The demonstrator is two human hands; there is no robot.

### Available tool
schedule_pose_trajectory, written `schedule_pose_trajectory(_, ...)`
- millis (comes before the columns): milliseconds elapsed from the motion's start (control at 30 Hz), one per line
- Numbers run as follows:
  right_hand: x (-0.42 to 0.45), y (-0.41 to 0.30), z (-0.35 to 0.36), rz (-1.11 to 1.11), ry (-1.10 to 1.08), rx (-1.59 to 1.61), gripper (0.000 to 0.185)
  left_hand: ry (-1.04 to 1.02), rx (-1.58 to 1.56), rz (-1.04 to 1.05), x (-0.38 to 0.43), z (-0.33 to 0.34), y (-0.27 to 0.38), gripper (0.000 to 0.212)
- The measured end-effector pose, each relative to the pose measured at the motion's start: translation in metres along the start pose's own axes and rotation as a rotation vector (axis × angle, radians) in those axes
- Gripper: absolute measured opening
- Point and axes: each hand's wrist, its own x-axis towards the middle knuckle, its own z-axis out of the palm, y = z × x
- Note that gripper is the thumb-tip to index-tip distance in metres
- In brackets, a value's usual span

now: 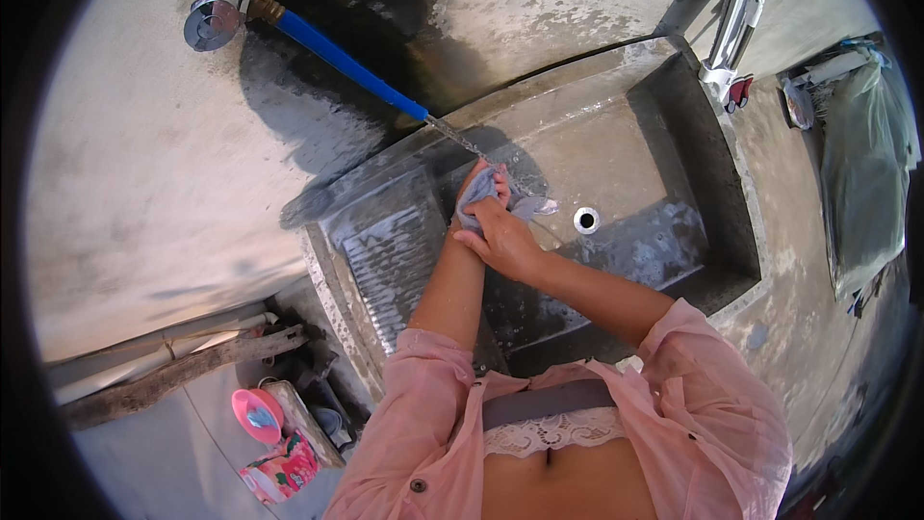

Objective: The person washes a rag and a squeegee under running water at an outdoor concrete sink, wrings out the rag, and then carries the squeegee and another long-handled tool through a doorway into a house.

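Observation:
A wet grey-lavender cloth (476, 195) is bunched around my left hand (502, 186), whose fingers curl over its edge. My right hand (505, 235) crosses from the right and presses the cloth onto the left hand and wrist. Its thumb lies along the left wrist. A loose end of the cloth trails to the right, over the basin. Water streams from a blue hose (354, 66) onto the hands and splashes off them. Beneath lies a concrete wash sink (613, 152), with a metal-ringed drain (586, 220) to the right of the hands.
A ridged, soapy washboard (386, 267) fills the sink's left side. The hose joins a metal tap (220, 11) on the stained wall. At lower left are a pink bowl (258, 415), a floral packet (283, 468) and a wooden beam (188, 373). A filled plastic bag (866, 173) stands right.

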Motion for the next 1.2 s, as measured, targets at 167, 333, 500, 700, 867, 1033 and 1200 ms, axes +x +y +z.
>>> schedule_pose_trajectory(167,0.017,0.123,-0.024,0.509,0.168,-0.100,0.031,1.159,0.544,0.366,0.068,0.065,-0.074,0.028)
schedule_pose_trajectory(333,0.007,0.048,0.005,0.386,0.057,-0.138,0.034,1.157,0.432,0.398,0.022,0.041,-0.026,0.031)
schedule_pose_trajectory(500,0.010,0.151,-0.022,0.496,-0.116,0.150,0.029,1.071,0.608,0.262,0.041,0.079,-0.066,0.026)
schedule_pose_trajectory(700,0.020,0.110,-0.042,1.354,-0.336,1.229,0.048,0.922,0.946,0.134,0.013,0.079,-0.047,0.025)
schedule_pose_trajectory(867,0.022,0.136,-0.020,0.934,-0.163,0.971,0.056,0.877,0.482,0.085,0.014,0.090,-0.077,0.034)
schedule_pose_trajectory(1033,0.016,0.078,-0.009,0.285,-0.133,0.259,0.048,1.126,0.337,0.219,0.002,0.057,-0.048,0.042)
schedule_pose_trajectory(1200,-0.011,-0.017,-0.007,0.083,-0.125,0.068,0.046,0.788,0.491,0.192,-0.001,0.038,0.002,0.039)
